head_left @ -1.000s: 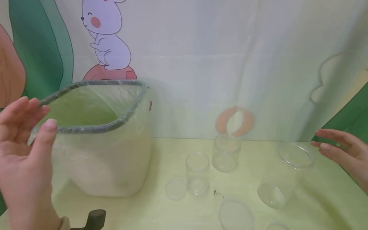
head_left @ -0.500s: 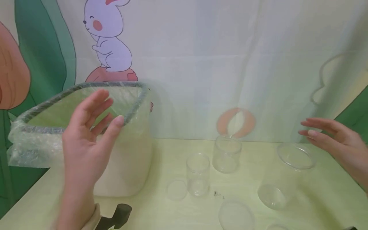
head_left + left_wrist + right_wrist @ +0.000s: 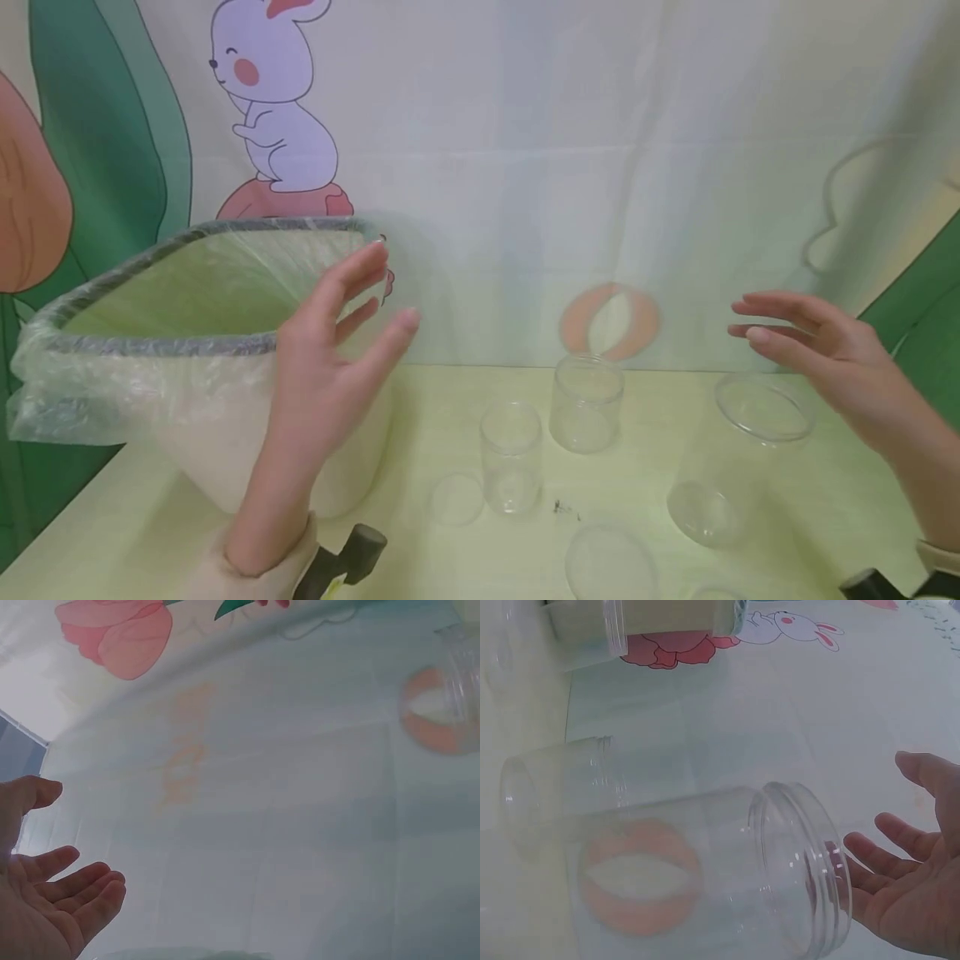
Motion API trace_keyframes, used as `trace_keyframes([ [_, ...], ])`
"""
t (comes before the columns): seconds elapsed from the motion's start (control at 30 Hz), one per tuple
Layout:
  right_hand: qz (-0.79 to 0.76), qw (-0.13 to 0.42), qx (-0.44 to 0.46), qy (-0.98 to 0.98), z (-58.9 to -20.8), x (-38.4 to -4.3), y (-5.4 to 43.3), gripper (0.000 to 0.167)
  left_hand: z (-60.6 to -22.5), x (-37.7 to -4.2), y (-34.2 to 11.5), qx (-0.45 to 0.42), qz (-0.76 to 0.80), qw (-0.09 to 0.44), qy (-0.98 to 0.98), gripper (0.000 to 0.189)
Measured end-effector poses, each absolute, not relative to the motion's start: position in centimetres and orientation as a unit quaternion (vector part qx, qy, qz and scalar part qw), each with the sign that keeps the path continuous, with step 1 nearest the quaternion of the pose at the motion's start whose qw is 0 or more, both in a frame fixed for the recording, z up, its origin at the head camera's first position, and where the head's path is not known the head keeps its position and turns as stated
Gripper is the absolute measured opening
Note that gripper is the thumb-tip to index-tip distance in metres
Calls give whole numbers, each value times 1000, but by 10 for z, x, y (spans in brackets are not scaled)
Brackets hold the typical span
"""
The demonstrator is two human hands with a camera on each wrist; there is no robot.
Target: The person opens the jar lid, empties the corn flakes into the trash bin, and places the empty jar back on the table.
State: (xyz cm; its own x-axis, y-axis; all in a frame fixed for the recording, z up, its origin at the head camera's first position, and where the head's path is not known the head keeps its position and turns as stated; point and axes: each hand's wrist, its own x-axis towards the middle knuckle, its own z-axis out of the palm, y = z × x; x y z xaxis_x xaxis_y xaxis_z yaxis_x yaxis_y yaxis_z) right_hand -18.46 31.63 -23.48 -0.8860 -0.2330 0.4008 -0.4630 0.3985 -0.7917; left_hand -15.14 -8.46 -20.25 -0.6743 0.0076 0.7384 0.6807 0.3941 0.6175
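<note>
My left hand is raised in front of the bin's right side, fingers apart and holding nothing. The bin is pale, with a dark rim and a clear plastic liner folded over it. My right hand hovers beside and above the mouth of a tall clear jar, its fingers loosely bent with nothing in them. In the right wrist view that jar stands right by the fingers. A small clear jar and a medium one stand upright, uncapped, in the middle of the table.
Clear round lids lie flat on the table: a small one, a larger one and another cut off by the lower edge. Small dark specks lie near the small jar. A printed curtain hangs behind.
My left hand has moved right, from the bin's left rim across its front. My right hand has come left and a little up, over the tall jar. The jars and lids stay put.
</note>
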Motion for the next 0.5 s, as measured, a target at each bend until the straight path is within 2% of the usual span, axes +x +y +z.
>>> trace_keyframes([
  [0.23,436,114,206,-869,-232,-187,293,37,-213,-166,-75,-227,-453,292,-811,54],
  [0.5,385,128,215,-888,-235,-188,274,37,-219,-174,-66,-232,-389,277,-847,54],
])
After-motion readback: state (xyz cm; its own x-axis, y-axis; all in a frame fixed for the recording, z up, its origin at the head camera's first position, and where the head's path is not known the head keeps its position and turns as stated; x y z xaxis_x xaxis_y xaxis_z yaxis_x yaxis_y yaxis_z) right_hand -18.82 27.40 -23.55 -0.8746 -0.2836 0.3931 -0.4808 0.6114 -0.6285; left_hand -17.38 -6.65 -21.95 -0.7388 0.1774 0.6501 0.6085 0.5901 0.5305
